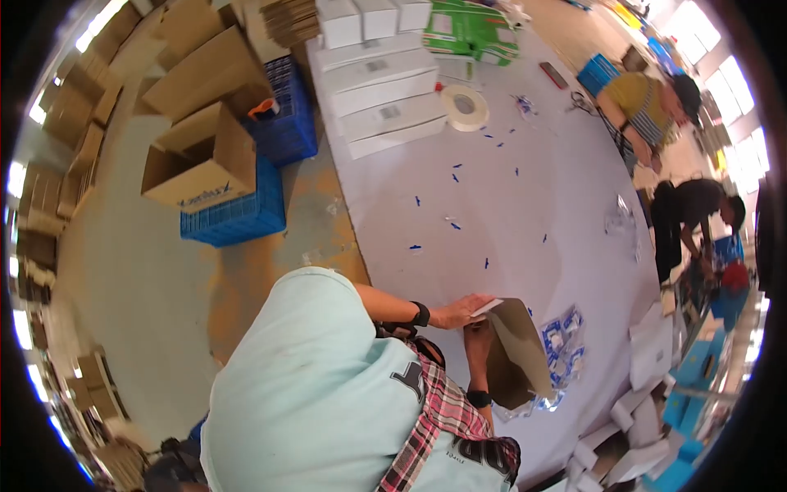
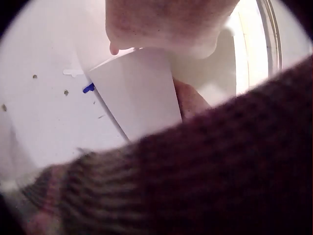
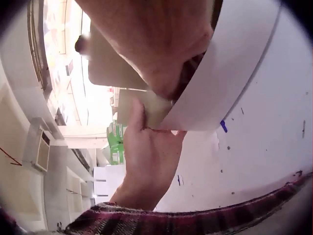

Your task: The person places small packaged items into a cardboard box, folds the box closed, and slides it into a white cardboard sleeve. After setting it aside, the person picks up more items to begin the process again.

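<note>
An open carton [image 1: 525, 348], white outside and grey-brown inside, stands tilted at the table's near side. My left hand [image 1: 457, 314] grips its end edge; in the right wrist view that hand [image 3: 151, 154] has its thumb on a flap and its fingers behind. My right hand [image 1: 478, 340] reaches into the carton's opening, its fingertips hidden there; the right wrist view shows this hand [image 3: 168, 58] bent beside the white wall [image 3: 225, 73]. In the left wrist view my left hand [image 2: 168, 24] is above the white panel [image 2: 142, 93]. Blue-and-white packets [image 1: 564, 344] lie beyond the carton.
White boxes [image 1: 389, 90], a tape roll [image 1: 465, 108] and a green package [image 1: 467, 33] occupy the table's far side. Small blue pieces [image 1: 456, 226] are scattered across it. Blue crates [image 1: 238, 209] with a cardboard box stand left. Two people work at right, near a pile of white cartons [image 1: 631, 443].
</note>
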Demonstrator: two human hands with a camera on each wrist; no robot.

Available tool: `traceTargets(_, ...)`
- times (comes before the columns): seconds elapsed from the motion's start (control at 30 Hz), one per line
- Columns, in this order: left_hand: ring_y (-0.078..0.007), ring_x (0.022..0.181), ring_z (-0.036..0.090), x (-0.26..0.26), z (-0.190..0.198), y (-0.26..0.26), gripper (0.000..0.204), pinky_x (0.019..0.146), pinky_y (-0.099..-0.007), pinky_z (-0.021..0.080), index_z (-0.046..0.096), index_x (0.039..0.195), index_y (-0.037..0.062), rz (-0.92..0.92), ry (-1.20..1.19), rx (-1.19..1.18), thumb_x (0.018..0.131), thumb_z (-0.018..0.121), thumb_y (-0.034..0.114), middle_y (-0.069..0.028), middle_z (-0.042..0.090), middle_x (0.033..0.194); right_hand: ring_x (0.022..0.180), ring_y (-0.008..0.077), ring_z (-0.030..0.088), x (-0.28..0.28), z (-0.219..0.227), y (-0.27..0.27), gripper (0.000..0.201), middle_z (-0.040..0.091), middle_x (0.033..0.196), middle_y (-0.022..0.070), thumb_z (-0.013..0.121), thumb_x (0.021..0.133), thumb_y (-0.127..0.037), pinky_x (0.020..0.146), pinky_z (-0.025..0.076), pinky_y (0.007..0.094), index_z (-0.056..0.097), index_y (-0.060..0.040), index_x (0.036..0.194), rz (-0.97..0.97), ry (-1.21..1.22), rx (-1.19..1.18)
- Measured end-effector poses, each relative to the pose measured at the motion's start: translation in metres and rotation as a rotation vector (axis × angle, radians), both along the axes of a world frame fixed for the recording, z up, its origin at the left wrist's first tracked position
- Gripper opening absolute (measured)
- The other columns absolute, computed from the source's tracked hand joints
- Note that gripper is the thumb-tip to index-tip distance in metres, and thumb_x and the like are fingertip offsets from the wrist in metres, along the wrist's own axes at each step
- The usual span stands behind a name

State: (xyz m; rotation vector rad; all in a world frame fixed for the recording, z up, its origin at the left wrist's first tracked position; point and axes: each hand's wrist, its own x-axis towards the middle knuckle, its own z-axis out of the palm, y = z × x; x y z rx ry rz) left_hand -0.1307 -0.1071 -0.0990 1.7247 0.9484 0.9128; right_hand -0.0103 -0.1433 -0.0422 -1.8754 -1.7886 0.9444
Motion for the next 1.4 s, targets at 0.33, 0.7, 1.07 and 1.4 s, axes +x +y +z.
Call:
traceTargets(0.33, -0.0340, 0.134, 0.024, -0.012, -0.016, -0.003, 0.058, 0.111, -0.0395, 0.019, 0.026, 0.140, 0.0011, -0.050, 0.069, -0.057, 0.094, 0.046, 0.029, -0.0205, 0.028, 0.143, 0.081, 0.0152, 0.063, 0.020, -0.042, 0.011, 0.031, 0.064, 0.086, 0.0053, 0.043, 0.094, -0.025, 0.074, 0.051, 0.0285, 0.061, -0.0004, 0.095, -0.072, 0.718, -0.476)
traceTargets(0.7, -0.0215, 0.116, 0.040, -0.039, 0.053, -0.003, 0.057, 0.101, -0.0298, 0.027, 0.040, 0.131, 0.0008, -0.023, -0.094, -0.576, 0.095, 0.042, 0.045, -0.0115, 0.047, 0.122, 0.078, 0.0216, 0.066, -0.003, -0.051, -0.001, 0.037, 0.063, 0.094, 0.0168, 0.044, 0.093, -0.024, 0.073, 0.055, 0.0304, 0.054, 0.0107, 0.104, -0.302, 0.707, -0.380)
traceTargets(1.07, -0.0192, 0.115, 0.041, -0.039, 0.044, -0.001, 0.058, 0.100, -0.0280, 0.028, 0.045, 0.127, -0.0030, 0.023, -0.077, -0.548, 0.094, 0.044, 0.045, -0.0096, 0.049, 0.120, 0.079, 0.0407, 0.062, 0.022, -0.025, -0.010, 0.028, 0.062, 0.079, 0.0261, 0.048, 0.082, -0.018, 0.071, 0.049, 0.0458, 0.055, 0.0077, 0.090, -0.123, 0.293, -0.077)
traceTargets(1.4, -0.0181, 0.083, 0.042, -0.039, 0.034, -0.001, 0.047, 0.078, -0.0306, 0.038, 0.049, 0.109, -0.0031, -0.024, -0.005, -0.393, 0.095, 0.044, 0.041, -0.0074, 0.049, 0.089, 0.058, 0.0235, 0.062, 0.054, -0.012, 0.016, 0.032, 0.061, 0.071, 0.0219, 0.051, 0.079, -0.020, 0.053, 0.046, 0.0392, 0.056, 0.0087, 0.094, -0.165, 0.034, -0.327)
